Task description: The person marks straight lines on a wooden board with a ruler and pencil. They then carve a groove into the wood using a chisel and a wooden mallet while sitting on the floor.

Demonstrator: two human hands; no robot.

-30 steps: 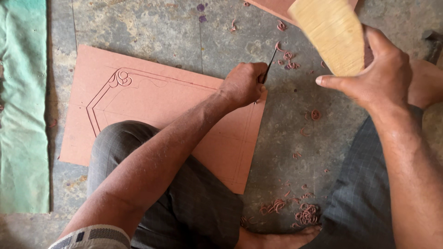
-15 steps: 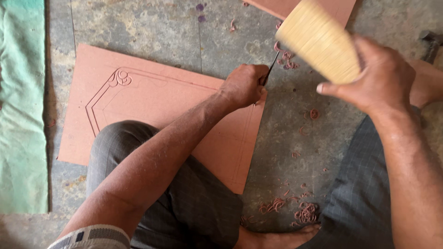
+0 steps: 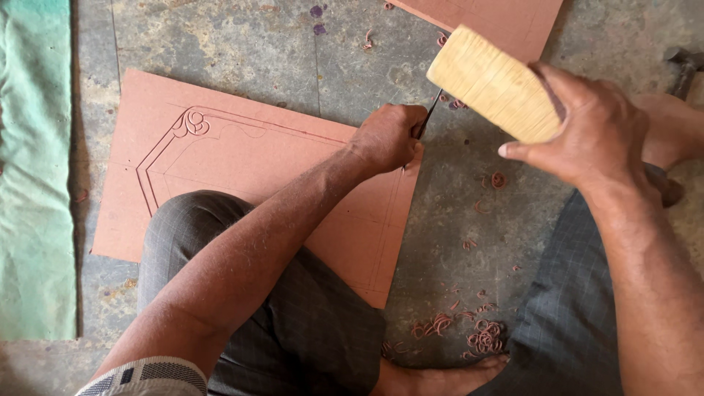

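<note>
My left hand (image 3: 387,136) is closed around a thin metal chisel (image 3: 431,111) whose tip rests at the right edge of a reddish-brown board (image 3: 242,158) lying on the floor. The board bears carved border lines and a curl ornament at its top left corner. My right hand (image 3: 594,132) grips a pale wooden mallet block (image 3: 493,83), held tilted just above and right of the chisel's top end. My left knee covers the board's lower middle.
A second reddish board (image 3: 499,18) lies at the top edge. Curled wood shavings (image 3: 469,334) are scattered over the grey concrete floor. A green cloth (image 3: 33,176) runs along the left side. A hammer head (image 3: 683,62) shows at far right.
My right hand has swung the wooden block down and leftwards toward the chisel's top. The left hand and chisel have stayed in place on the board's edge.
</note>
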